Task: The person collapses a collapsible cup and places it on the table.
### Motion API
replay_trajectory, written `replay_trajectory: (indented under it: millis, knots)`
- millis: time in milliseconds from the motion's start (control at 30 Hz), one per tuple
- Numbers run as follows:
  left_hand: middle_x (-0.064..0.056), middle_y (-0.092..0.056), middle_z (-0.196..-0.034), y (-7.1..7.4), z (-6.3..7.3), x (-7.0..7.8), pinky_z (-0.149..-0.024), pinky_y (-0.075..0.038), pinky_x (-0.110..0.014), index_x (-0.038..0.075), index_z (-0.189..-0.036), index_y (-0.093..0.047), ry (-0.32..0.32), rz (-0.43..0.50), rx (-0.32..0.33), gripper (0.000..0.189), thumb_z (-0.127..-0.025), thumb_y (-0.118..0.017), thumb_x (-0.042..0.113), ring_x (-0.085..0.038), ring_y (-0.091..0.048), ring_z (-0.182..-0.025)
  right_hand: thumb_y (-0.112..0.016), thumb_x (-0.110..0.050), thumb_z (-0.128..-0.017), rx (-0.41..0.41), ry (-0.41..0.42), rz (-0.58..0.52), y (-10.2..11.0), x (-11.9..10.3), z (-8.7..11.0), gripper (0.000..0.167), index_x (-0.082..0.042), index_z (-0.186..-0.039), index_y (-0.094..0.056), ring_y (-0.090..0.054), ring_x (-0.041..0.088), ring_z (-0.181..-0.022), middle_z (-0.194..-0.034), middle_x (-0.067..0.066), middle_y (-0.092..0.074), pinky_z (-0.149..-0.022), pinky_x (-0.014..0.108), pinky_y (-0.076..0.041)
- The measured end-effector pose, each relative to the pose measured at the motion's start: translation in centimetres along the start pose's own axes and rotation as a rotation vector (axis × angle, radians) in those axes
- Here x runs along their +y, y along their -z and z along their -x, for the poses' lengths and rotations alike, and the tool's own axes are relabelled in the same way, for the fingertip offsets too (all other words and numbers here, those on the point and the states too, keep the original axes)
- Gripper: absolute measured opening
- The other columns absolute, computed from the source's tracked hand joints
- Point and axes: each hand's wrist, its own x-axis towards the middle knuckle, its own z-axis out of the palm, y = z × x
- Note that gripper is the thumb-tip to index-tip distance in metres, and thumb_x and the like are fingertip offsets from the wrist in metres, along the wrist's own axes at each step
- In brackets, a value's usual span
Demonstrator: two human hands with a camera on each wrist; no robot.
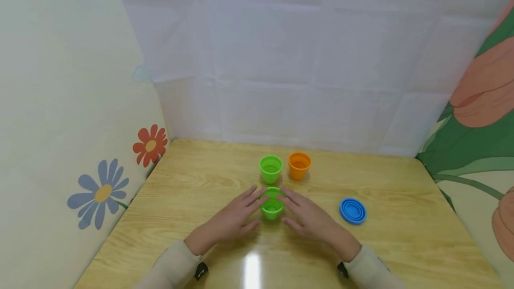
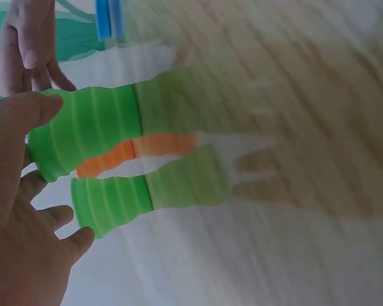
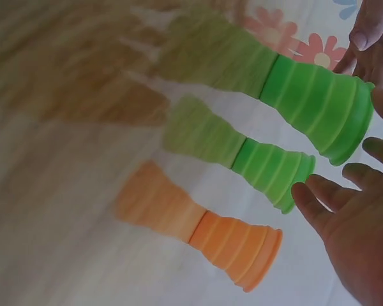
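Observation:
A green ribbed collapsible cup [image 1: 272, 212] stands upright, pulled out to full height, in front of the person. My left hand [image 1: 234, 218] is at its left side and my right hand [image 1: 308, 218] at its right, fingers spread and fairly straight. In the left wrist view the left thumb overlaps the rim of this near cup [image 2: 92, 127]. The right wrist view shows the right fingertips close to the rim of the same cup [image 3: 319, 105]. Just behind it stand a second green cup [image 1: 271, 174] and an orange cup [image 1: 299, 171], both upright and extended.
A blue collapsible cup [image 1: 353, 211], folded flat, lies on the wooden table [image 1: 401, 217] to the right of the right hand. White cloth [image 1: 273, 79] hangs behind the table. Flower-patterned panels [image 1: 100, 200] border both sides. The glossy tabletop reflects the cups.

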Motion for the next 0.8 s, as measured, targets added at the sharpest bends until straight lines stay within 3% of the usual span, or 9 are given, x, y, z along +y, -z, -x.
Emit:
replay_trajectory:
  millis: [167,367,567,700,800]
  knots:
    - [-0.015,-0.028,-0.164,-0.2,-0.3,-0.2,-0.119,-0.032,-0.053,0.009,-0.158,-0.033,-0.008,-0.027,-0.03,0.072,-0.099,-0.066,0.035,-0.039,-0.029,-0.149,-0.061,-0.034,-0.102,-0.076,0.028,0.042,-0.1,-0.3,-0.1,0.065,-0.012,-0.158,-0.035,-0.038,0.033,-0.146,-0.164,0.015,-0.028,-0.116,0.05,-0.039]
    - [-0.016,-0.033,-0.162,-0.1,-0.8,-0.1,-0.112,-0.044,-0.045,0.005,-0.154,-0.04,0.0,-0.013,-0.016,0.067,-0.098,-0.069,0.027,-0.032,-0.045,-0.141,-0.058,-0.032,-0.104,-0.135,-0.028,-0.005,-0.1,-0.4,-0.1,0.061,-0.017,-0.158,-0.035,-0.046,0.029,-0.141,-0.166,0.009,-0.025,-0.112,0.045,-0.044]
    - [-0.014,-0.044,-0.155,-0.3,-1.8,-0.1,-0.106,-0.05,-0.041,0.006,-0.148,-0.049,0.032,-0.008,0.03,0.061,-0.093,-0.075,0.016,-0.031,-0.053,-0.134,-0.064,-0.024,-0.101,-0.082,-0.036,-0.102,0.1,-0.3,-0.1,0.057,-0.01,-0.152,-0.044,-0.048,0.03,-0.139,-0.164,0.008,-0.031,-0.109,0.045,-0.047]
    - [-0.015,-0.048,-0.151,-0.3,-2.2,-0.3,-0.107,-0.05,-0.043,0.007,-0.143,-0.055,0.049,0.064,0.066,0.056,-0.092,-0.076,0.017,-0.031,-0.054,-0.133,-0.067,-0.019,-0.099,-0.041,-0.077,-0.17,0.2,-0.1,-0.1,0.056,-0.008,-0.15,-0.047,-0.047,0.029,-0.14,-0.162,0.007,-0.036,-0.11,0.045,-0.047]
    - [-0.014,-0.051,-0.149,-0.2,-2.3,-0.4,-0.108,-0.049,-0.044,0.007,-0.141,-0.056,0.039,0.137,0.1,0.053,-0.094,-0.075,0.021,-0.03,-0.054,-0.133,-0.069,-0.014,-0.097,0.017,-0.107,-0.247,0.3,-0.1,-0.1,0.055,-0.007,-0.148,-0.049,-0.056,0.028,-0.131,-0.158,0.011,-0.041,-0.103,0.041,-0.053]
